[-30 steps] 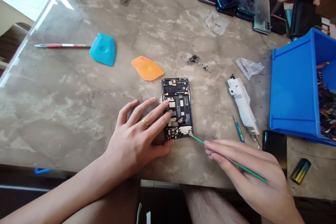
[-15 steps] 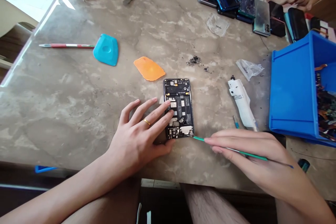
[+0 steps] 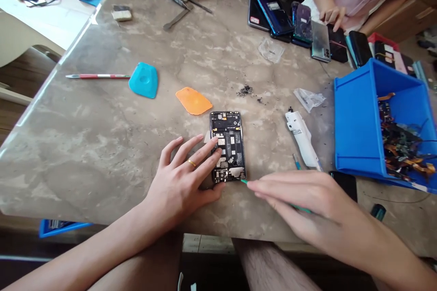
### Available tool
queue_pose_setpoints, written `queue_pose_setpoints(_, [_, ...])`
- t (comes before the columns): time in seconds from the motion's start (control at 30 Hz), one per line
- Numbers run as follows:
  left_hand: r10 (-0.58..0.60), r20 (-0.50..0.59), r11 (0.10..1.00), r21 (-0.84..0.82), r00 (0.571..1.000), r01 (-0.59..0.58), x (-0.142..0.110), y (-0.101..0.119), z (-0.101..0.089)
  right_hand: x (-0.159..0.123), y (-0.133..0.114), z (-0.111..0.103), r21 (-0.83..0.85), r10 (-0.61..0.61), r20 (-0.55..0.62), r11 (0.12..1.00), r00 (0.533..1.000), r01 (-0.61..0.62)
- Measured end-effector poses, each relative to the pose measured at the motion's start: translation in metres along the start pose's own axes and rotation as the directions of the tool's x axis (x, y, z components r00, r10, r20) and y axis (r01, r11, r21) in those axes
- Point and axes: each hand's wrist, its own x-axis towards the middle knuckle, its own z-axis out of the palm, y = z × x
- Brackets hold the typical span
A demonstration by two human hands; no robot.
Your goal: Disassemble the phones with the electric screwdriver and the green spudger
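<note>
An opened smartphone (image 3: 228, 145) lies flat on the stone table, its black frame and inner boards showing, with foil and tape patches. My left hand (image 3: 186, 175) holds it steady, fingers across its left side and thumb at its lower edge; the ring finger wears a gold ring. My right hand (image 3: 303, 204) grips a green spudger (image 3: 269, 193), whose tip reaches the phone's lower right corner. My fingers hide the spudger's middle. The phone's left part is hidden under my left fingers.
A blue plastic bin (image 3: 358, 122) of flex cables stands at right. A co-worker's hand (image 3: 331, 16) rests near stacked phones (image 3: 276, 16) at the back. Cyan (image 3: 143, 81) and orange (image 3: 193, 101) pry picks, loose screws (image 3: 245, 91) and a white electric screwdriver (image 3: 302, 138) lie nearby.
The view has tilted up, showing more of the table's far side. My right hand has moved left, bringing the spudger tip to the phone's corner. The co-worker's hand has lowered towards the phones.
</note>
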Motion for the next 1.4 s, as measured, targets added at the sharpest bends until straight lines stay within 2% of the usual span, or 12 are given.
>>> queue_pose_setpoints(0.07, [-0.001,-0.001,1.0,-0.002,1.0,0.001,0.0,0.0,0.0,-0.004,0.001,0.004,0.047,0.014,-0.01,0.999,1.0,-0.013])
queue_pose_setpoints(0.17, [0.005,-0.003,1.0,-0.009,1.0,-0.005,0.001,-0.001,-0.001,-0.005,0.006,0.014,0.195,0.117,-0.042,0.975,0.992,-0.107])
queue_pose_setpoints(0.27, [0.003,0.007,1.0,-0.016,1.0,-0.003,0.0,-0.001,-0.001,0.002,0.015,0.025,0.3,0.163,-0.11,0.946,0.981,-0.123])
queue_pose_setpoints(0.37, [-0.007,0.021,1.0,-0.022,1.0,0.007,0.0,-0.001,0.0,0.011,0.027,0.034,0.412,0.286,-0.223,0.894,0.932,-0.176])
queue_pose_setpoints(0.43, [-0.009,0.022,1.0,-0.019,1.0,0.009,0.0,-0.001,0.001,0.017,0.034,0.039,0.524,0.391,-0.226,0.821,0.892,-0.228])
queue_pose_setpoints(0.53, [0.004,0.019,1.0,-0.011,1.0,-0.003,0.0,-0.001,0.001,0.022,0.042,0.045,0.6,0.444,-0.191,0.758,0.876,-0.254])
queue_pose_setpoints(1.03, [0.004,0.023,1.0,-0.026,1.0,-0.003,0.0,-0.002,-0.002,0.024,0.046,0.048,0.69,0.466,-0.17,0.686,0.868,-0.233])
queue_pose_setpoints(1.4, [0.0,0.012,1.0,-0.023,1.0,0.0,-0.001,-0.002,-0.001,0.014,0.048,0.051,0.576,0.35,-0.24,0.802,0.906,-0.158])
